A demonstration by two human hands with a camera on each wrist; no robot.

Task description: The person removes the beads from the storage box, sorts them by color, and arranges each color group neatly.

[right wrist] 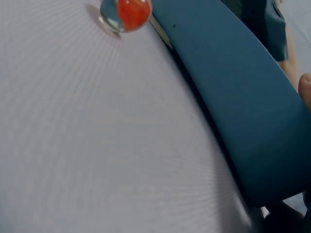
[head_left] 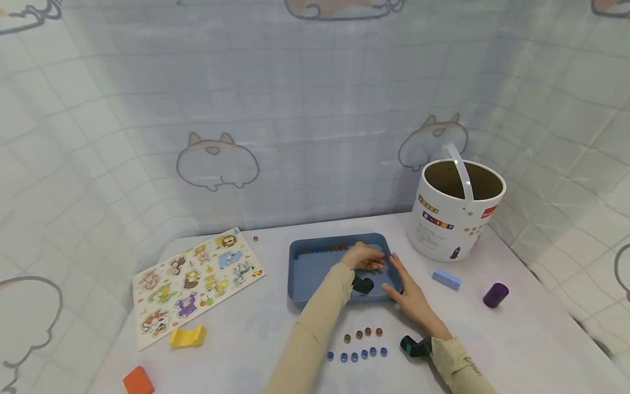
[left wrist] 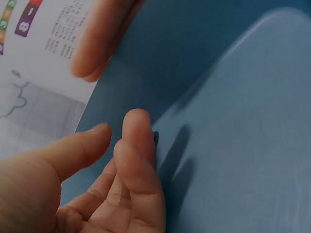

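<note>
At the far left of the worktop (head_left: 236,339), the orange block (head_left: 139,380), puzzle (head_left: 197,279) and yellow block (head_left: 187,336) lie well apart from the hands and pose little risk. A lone marble (head_left: 255,238) sits past the puzzle's top corner; being round and loose, it could roll at a knock to the worktop.

The tray (head_left: 315,273) is in the middle, with a line of marbles (head_left: 322,249) along its far wall. Any tilt or jolt could break that line, since nothing visible pins them. In front of the tray, two loose rows, orange marbles (head_left: 367,331) and blue marbles (head_left: 364,354), lie between the forearms, where a dipping sleeve could sweep them out of order.

The left hand (head_left: 364,256) is inside the tray at its right end, fingers loosely bent, thumb standing apart. A dark spot by one fingertip is too shadowed to tell whether it is a marble; if so, it could skid along the wall. The right hand (head_left: 413,298) is spread at the near right corner, gripping nothing; pressing down there could tip or shift the tray.

Further right, the bucket (head_left: 453,219), blue block (head_left: 446,279) and purple cylinder (head_left: 495,295) stand within an elbow's swing; the cylinder could roll if bumped.
</note>
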